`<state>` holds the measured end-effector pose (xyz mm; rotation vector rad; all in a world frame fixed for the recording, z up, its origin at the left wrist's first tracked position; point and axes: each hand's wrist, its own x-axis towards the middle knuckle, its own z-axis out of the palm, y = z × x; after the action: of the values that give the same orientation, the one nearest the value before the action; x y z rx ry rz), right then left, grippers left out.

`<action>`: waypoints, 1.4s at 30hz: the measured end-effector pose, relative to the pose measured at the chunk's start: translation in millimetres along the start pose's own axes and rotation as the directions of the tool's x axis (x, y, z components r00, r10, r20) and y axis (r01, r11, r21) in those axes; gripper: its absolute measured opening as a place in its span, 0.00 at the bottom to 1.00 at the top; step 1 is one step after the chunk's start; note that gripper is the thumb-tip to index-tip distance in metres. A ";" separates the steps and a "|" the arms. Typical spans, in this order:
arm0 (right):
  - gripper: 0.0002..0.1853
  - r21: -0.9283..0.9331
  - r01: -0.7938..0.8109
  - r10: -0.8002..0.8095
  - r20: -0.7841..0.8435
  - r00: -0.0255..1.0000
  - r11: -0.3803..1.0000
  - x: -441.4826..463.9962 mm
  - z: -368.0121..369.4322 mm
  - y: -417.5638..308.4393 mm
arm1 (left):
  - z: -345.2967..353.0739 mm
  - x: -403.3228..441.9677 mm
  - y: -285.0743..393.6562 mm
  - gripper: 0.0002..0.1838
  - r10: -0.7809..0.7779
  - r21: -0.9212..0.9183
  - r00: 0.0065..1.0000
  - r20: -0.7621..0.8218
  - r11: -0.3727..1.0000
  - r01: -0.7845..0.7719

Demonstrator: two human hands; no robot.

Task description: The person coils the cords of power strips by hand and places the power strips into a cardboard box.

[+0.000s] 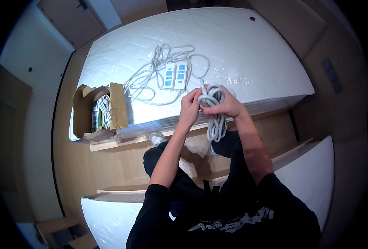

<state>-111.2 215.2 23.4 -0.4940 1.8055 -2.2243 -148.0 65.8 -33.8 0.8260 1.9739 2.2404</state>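
Observation:
A coiled grey-white cable [216,129] hangs in a folded bundle between my two hands, above the near edge of the mattress. My right hand [228,106] is wrapped round the upper part of the bundle, the thumb lying across it. My left hand [189,108] is closed at the left side of the bundle, its fingertips pressed to the cable near the top loops; part of its grip is hidden. Beyond my hands two white power strips [168,77] with blue socket faces lie side by side, their loose cables [144,79] spread in tangled loops.
An open cardboard box [119,106] with a coiled white cable inside stands on the left of the plastic-wrapped mattress [242,54]. A small dark object [252,18] lies at its far right corner. Another wrapped mattress [109,213] is behind me. A door [70,20] is at the far left.

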 end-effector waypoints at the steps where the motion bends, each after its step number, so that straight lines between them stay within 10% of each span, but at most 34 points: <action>1: 0.18 -0.042 -0.017 0.015 -0.053 0.999 0.999 1.8 -0.3 -2.5 | -0.1 -3.9 -1.0 0.17 -0.177 -0.060 0.984 -0.024 0.983 0.176; 4: 0.18 -0.364 0.109 -0.190 -0.196 0.962 0.925 13.0 8.1 4.8 | 5.3 -8.2 -6.1 0.16 -0.318 -0.200 0.944 -0.091 0.934 0.295; 8: 0.16 -0.252 0.197 -0.309 -0.562 0.767 0.947 29.9 6.2 28.6 | 17.0 -3.6 -5.4 0.18 -0.055 -0.176 0.970 -0.237 0.984 0.013; 12: 0.10 -0.154 0.084 -0.160 -0.581 0.798 0.984 30.3 5.7 15.7 | 26.5 -5.9 3.7 0.21 0.034 -0.048 0.984 -0.173 0.998 -0.043; 18: 0.13 -0.078 0.093 -0.121 -0.606 0.786 0.993 26.6 13.2 19.7 | 26.2 -12.8 17.7 0.22 0.151 0.644 0.987 -0.063 0.761 -0.075; 22: 0.18 -0.175 0.017 -0.121 -0.609 0.784 0.984 26.7 11.1 22.8 | 26.4 -18.7 20.6 0.24 -0.079 0.627 0.996 -0.037 0.774 0.085; 25: 0.16 -0.217 0.064 -0.189 -0.622 0.760 0.974 27.8 7.7 20.0 | 31.3 -19.6 14.3 0.27 0.176 0.563 0.984 0.032 0.810 -0.163; 28: 0.14 -0.053 0.177 -0.170 -0.635 0.754 0.983 27.5 -0.9 8.7 | 43.8 -21.2 14.3 0.38 0.084 -0.202 0.992 -0.094 0.974 -0.102; 30: 0.06 -0.008 0.222 -0.166 -0.688 0.706 0.975 21.7 -0.8 3.4 | 41.3 -12.8 13.4 0.44 0.033 -0.211 0.989 -0.146 0.975 -0.064; 32: 0.05 0.099 0.282 -0.158 -0.635 0.756 0.954 14.1 -3.1 0.9 | 31.8 -9.0 22.9 0.47 -0.356 0.437 0.904 0.237 0.870 0.228; 33: 0.05 0.090 0.267 -0.150 -0.636 0.757 0.960 11.2 3.7 -5.3 | 37.8 -11.0 16.6 0.48 -0.093 0.341 0.975 0.204 0.940 0.019; 42: 0.07 0.280 0.238 -0.090 -0.453 0.887 0.930 9.2 1.9 9.6 | 33.8 -21.2 -13.7 0.19 -0.232 0.192 0.961 0.154 0.961 0.201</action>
<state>-119.2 207.9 15.4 -0.0859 1.5556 -2.8701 -120.1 91.3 -52.6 0.7488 2.0845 1.8316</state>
